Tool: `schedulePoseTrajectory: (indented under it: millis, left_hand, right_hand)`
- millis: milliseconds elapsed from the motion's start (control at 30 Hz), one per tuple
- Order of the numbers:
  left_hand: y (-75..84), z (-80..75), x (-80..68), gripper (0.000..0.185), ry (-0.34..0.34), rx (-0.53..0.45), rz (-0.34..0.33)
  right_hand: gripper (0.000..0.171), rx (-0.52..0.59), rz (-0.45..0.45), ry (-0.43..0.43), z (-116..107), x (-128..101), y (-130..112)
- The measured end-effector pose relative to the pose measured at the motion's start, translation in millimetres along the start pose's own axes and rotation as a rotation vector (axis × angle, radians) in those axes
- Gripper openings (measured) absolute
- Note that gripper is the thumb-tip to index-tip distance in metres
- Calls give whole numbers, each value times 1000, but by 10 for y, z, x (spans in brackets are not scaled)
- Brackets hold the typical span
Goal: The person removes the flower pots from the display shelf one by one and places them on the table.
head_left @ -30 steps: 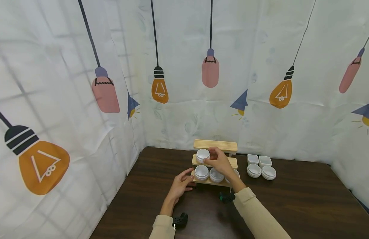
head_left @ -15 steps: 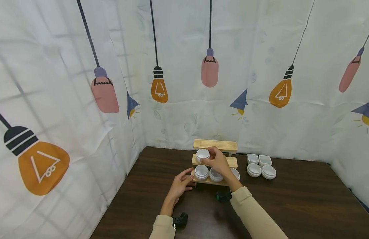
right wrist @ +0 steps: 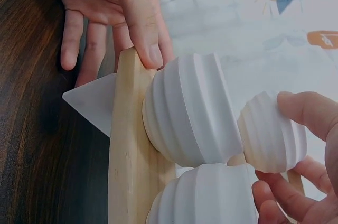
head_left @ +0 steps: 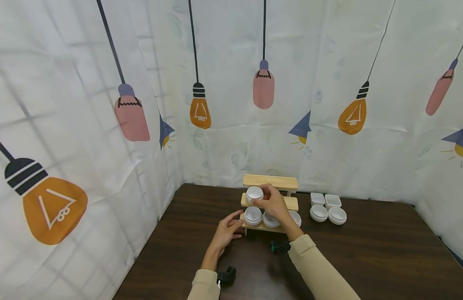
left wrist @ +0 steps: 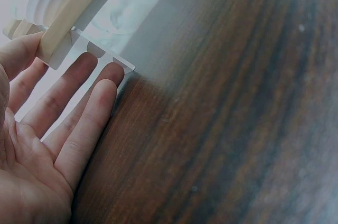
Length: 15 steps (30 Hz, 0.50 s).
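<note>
Bulb-print curtains back a dark tabletop (head_left: 366,250). Right hand (head_left: 273,203) pinches a white bowl (head_left: 254,194) on the wooden rack's (head_left: 270,182) middle tier; left hand (head_left: 227,230), fingers spread, steadies its lowest shelf. A careless nudge could tip the rack.

Bulb-print curtain (head_left: 329,62) behind dark table (head_left: 385,258)

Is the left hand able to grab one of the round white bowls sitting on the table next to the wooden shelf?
Probably not easily. The left hand rests at the wooden shelf's left end, while the round white bowls sit beyond its right end, with the shelf and the right hand between.
</note>
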<state>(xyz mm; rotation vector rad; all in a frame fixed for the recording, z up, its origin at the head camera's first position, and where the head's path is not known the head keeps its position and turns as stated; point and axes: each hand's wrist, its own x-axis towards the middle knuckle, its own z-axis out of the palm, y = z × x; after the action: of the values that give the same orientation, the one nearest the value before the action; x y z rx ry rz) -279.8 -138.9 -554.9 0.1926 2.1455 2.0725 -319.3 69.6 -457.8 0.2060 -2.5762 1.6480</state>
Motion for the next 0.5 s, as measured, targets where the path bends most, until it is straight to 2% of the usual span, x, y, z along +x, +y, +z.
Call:
schedulePoseTrajectory:
  millis: [267, 500]
  left_hand:
    - [0, 6, -9, 49, 0, 7, 20]
    - [9, 6, -7, 48, 0, 8, 11]
  right_hand:
    - [59, 6, -11, -4, -11, -7, 0]
    - [58, 9, -15, -4, -19, -7, -4]
